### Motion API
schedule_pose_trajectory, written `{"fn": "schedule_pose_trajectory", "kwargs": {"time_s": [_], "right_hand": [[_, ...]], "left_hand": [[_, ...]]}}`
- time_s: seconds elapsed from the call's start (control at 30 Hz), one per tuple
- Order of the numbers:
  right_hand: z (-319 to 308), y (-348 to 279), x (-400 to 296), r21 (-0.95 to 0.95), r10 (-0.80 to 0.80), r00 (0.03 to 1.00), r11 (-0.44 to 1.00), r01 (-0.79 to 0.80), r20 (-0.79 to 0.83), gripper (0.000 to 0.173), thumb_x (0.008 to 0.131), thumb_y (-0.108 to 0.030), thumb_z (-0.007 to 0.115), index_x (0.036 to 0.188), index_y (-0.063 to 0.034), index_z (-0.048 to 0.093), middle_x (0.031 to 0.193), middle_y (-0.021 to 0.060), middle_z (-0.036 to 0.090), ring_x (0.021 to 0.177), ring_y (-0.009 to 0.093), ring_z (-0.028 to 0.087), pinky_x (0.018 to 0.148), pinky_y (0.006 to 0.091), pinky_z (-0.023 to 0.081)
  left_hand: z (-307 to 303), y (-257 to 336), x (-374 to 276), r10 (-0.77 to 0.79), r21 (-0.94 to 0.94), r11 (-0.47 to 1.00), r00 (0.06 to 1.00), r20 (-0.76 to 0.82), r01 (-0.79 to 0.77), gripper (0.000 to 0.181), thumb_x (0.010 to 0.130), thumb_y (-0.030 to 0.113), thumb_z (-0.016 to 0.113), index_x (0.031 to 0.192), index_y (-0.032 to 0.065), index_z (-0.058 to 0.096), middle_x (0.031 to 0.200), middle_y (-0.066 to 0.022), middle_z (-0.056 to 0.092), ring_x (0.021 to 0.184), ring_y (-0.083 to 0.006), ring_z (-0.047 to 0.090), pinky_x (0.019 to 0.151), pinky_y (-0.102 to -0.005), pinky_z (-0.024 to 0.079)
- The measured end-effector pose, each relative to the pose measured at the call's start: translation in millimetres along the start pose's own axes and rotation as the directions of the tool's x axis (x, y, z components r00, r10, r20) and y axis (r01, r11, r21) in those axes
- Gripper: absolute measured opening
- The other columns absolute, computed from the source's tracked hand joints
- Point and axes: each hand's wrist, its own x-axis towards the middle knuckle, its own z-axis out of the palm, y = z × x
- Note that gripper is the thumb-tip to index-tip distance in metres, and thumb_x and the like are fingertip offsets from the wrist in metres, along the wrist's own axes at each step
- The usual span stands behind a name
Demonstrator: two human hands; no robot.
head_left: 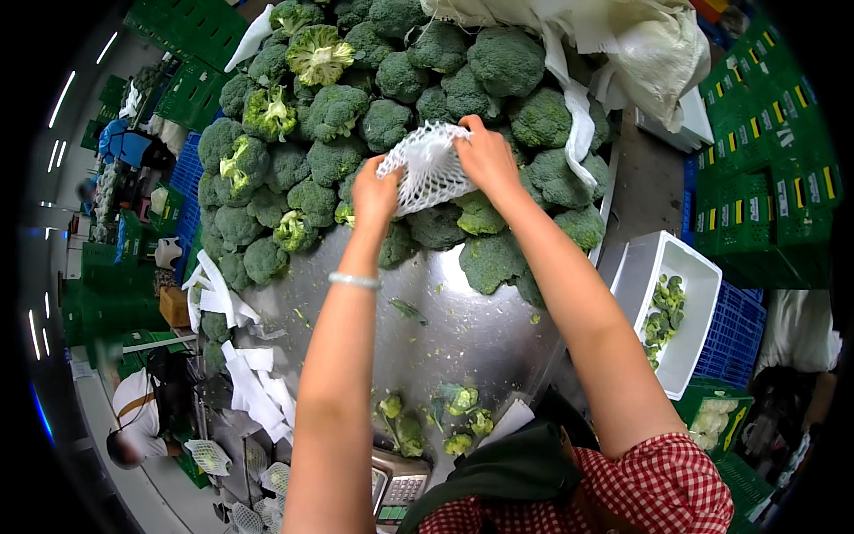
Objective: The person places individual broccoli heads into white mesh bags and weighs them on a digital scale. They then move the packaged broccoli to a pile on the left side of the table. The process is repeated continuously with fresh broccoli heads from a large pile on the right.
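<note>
A white foam net sleeve point(434, 167) is stretched between my two hands above a heap of broccoli heads point(333, 110). My left hand point(375, 190) grips its left edge, and my right hand point(486, 155) grips its upper right edge. The mesh is spread wide; whether anything lies inside it is hard to tell. Under my forearms is a metal table point(427, 320) scattered with green crumbs. Small broccoli pieces point(460, 400) lie near its front edge, beside a digital scale point(400, 484).
White foam strips point(257, 387) lie at the left. To the right stand a white foam box point(694, 334) with broccoli trimmings and stacked green crates point(767, 200). A white woven sack point(640, 60) rests at the back. Another person point(140, 407) works at the lower left near netted pieces point(208, 456).
</note>
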Motion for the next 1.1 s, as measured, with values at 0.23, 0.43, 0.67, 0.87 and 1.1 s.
{"fn": "schedule_pose_trajectory", "kwargs": {"time_s": [0.23, 0.43, 0.67, 0.87, 1.1], "right_hand": [[68, 102, 37, 0.488, -0.182, 0.971, 0.841, 0.234, -0.152, 0.021, 0.086, -0.014, 0.057, 0.105, -0.0035, 0.061, 0.098, 0.0130, 0.069, 0.089, 0.026, 0.066, 0.078, 0.0345, 0.051], [-22, -41, -125, 0.784, -0.156, 0.988, 0.615, 0.081, 0.020, 0.038, 0.081, -0.010, 0.067, 0.117, -0.0027, 0.058, 0.096, 0.0028, 0.066, 0.084, 0.008, 0.058, 0.074, 0.0243, 0.048], [-20, -75, -231, 0.436, -0.308, 0.906, 0.885, 0.161, 0.290, 0.036, 0.083, -0.010, 0.068, 0.114, 0.0013, 0.055, 0.110, 0.0259, 0.064, 0.092, 0.036, 0.066, 0.081, 0.0339, 0.050], [-10, -96, -283, 0.699, -0.364, 0.873, 0.714, 0.037, 0.326, 0.036, 0.087, -0.010, 0.065, 0.114, -0.0006, 0.042, 0.120, 0.0212, 0.061, 0.063, 0.012, 0.058, 0.063, 0.0272, 0.046], [-16, -124, -361, 0.579, -0.525, 0.766, 0.776, 0.252, 0.370, 0.027, 0.085, -0.016, 0.068, 0.100, 0.0029, 0.057, 0.110, 0.0163, 0.067, 0.059, 0.015, 0.055, 0.060, 0.0289, 0.047]], "left_hand": [[46, 13, -11, 0.211, -0.106, 0.969, 0.971, -0.113, -0.223, 0.025, 0.087, 0.018, 0.056, 0.097, -0.0028, 0.065, 0.082, -0.0245, 0.065, 0.076, -0.0355, 0.063, 0.072, -0.0417, 0.046], [-55, 27, -131, 0.382, -0.286, 0.822, 0.849, -0.366, -0.493, 0.035, 0.087, 0.015, 0.061, 0.120, 0.0043, 0.061, 0.114, -0.0107, 0.060, 0.104, -0.0203, 0.054, 0.087, -0.0303, 0.044], [-118, -30, -230, -0.022, -0.884, 0.454, 0.991, -0.135, -0.110, 0.069, 0.098, 0.058, 0.035, 0.141, 0.0041, 0.035, 0.135, -0.0120, 0.046, 0.116, -0.0226, 0.053, 0.098, -0.0361, 0.045], [-149, -50, -328, -0.063, -0.909, 0.340, 0.958, -0.279, -0.243, 0.066, 0.100, 0.055, 0.033, 0.114, -0.0050, 0.057, 0.104, -0.0133, 0.063, 0.096, -0.0210, 0.060, 0.090, -0.0365, 0.048], [-174, -72, -395, -0.297, -0.774, 0.627, 0.894, -0.337, -0.083, 0.051, 0.104, 0.036, 0.036, 0.138, 0.0001, 0.043, 0.132, -0.0161, 0.050, 0.118, -0.0234, 0.051, 0.101, -0.0375, 0.042]]}}
